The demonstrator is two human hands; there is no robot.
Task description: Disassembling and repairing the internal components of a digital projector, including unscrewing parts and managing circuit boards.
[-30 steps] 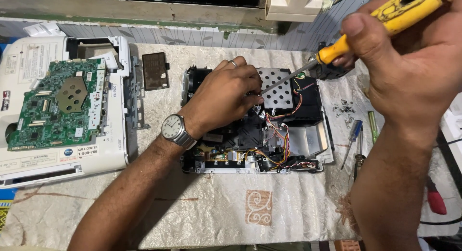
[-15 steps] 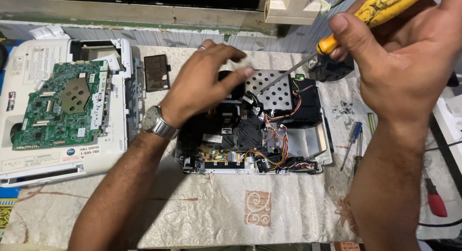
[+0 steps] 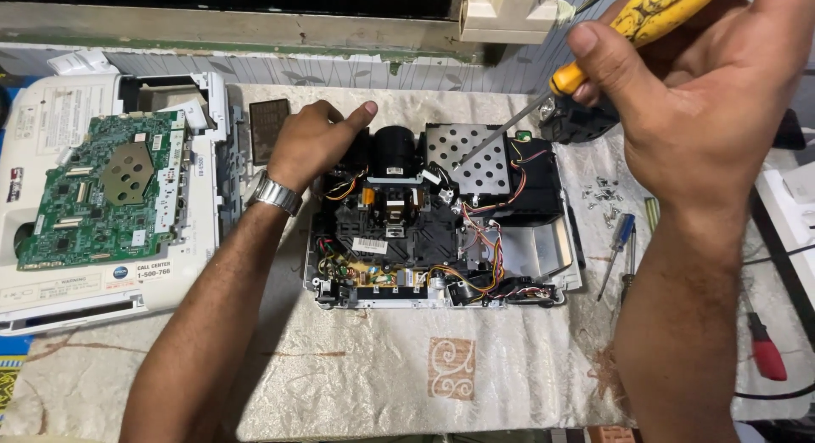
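Right hand: clenched round the yellow handle of the screwdriver, thumb along the orange collar.
Screwdriver: slants down to the left from the grip; its tip rests on the perforated plate, far right in the chassis.
Left hand: loosely curled, holding nothing; thumb points right toward the lens barrel. Whether it touches the chassis edge cannot be told.
Wrist: a metal watch on the left arm.
Chassis: opened device at table centre, between the two hands; wires, black mouldings and a lower board exposed.
Lens barrel: black, upright, at the far centre of the chassis, just right of the left thumb.
Left of chassis: white cover lying open, with a green circuit board on it.
Right of chassis: loose screws, then a blue-handled screwdriver; a red-handled tool lies nearer.
Surface: pale patterned cloth.
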